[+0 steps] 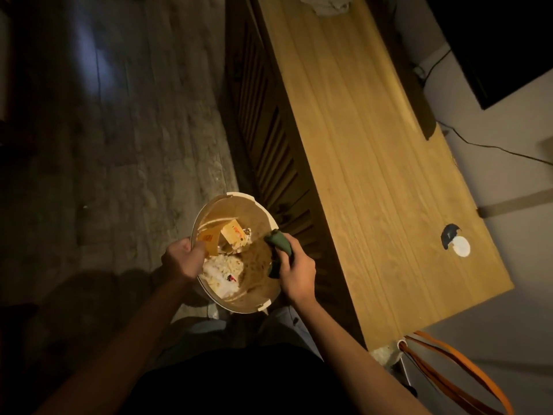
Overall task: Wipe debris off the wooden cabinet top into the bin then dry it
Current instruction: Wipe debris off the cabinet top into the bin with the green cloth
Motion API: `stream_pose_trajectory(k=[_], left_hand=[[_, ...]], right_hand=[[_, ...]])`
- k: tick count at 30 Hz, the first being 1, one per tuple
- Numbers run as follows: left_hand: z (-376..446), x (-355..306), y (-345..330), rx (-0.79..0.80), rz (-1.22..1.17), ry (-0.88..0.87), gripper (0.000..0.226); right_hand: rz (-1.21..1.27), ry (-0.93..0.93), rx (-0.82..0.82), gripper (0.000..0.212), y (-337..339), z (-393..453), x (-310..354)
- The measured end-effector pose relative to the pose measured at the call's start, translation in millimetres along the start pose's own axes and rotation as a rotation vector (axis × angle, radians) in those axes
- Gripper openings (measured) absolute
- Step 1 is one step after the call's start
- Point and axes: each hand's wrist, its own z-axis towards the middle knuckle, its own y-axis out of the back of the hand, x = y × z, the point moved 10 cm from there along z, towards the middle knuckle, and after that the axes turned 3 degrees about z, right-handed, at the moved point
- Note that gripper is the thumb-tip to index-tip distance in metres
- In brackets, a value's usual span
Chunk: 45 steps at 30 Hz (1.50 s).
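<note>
On the left is a gray wood floor (125,139). It is dark there.

The left hand (181,260) has its grip curled tight on the rim of the bin (239,304). The bin is round and pale. It sits low, in front of the person, just beside the front of the cabinet. Inside the bin there is trash: a yellow card box (233,235) and some white crumbly bits (223,272).

The right hand (296,272) is over the right edge of the bin. Its grip is curled round a green cloth (279,245). The cloth is bunched up and its tip pokes over the bin.

To the right is the cabinet top (374,151), the desk. It is long, made of light wood, and runs away from the person. Near its close end there is a small white round thing (460,247) next to a dark spot (449,235). At the far end lies a pale crumpled thing (329,6).

Far right, a black wire (493,146) runs down the wall. An orange strap (466,372) hangs by the close corner of the desk.
</note>
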Motion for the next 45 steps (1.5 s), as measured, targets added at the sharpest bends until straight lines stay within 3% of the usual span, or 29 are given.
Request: stream_pose_trajectory(k=[7, 14, 23, 27, 34, 39, 45], left_hand=[[26, -37, 9, -0.039, -0.069, 0.014, 0.039], [82, -82, -4, 0.030, -0.019, 0.014, 0.015], [165, -165, -24, 0.044, -0.105, 0.144, 0.037], [199, -201, -25, 0.053, -0.148, 0.135, 0.014], [270, -243, -17, 0.057, -0.166, 0.230, 0.012], [334, -286, -3, 0.063, -0.110, 0.227, 0.016], [414, -334, 4, 0.135, -0.042, 0.177, 0.019]], right_hand=[[0.087, 0.050, -0.008, 0.034, -12, 40, 37], [0.227, -0.059, 0.012, 0.026, -33, 122, 44], [0.295, -0.122, 0.080, 0.026, -58, 246, 86], [0.275, -0.120, 0.121, 0.026, -69, 301, 113], [0.391, -0.254, 0.161, 0.021, -108, 378, 148], [0.388, -0.412, 0.123, 0.048, -137, 421, 166], [0.311, -0.491, 0.075, 0.053, -173, 474, 192]])
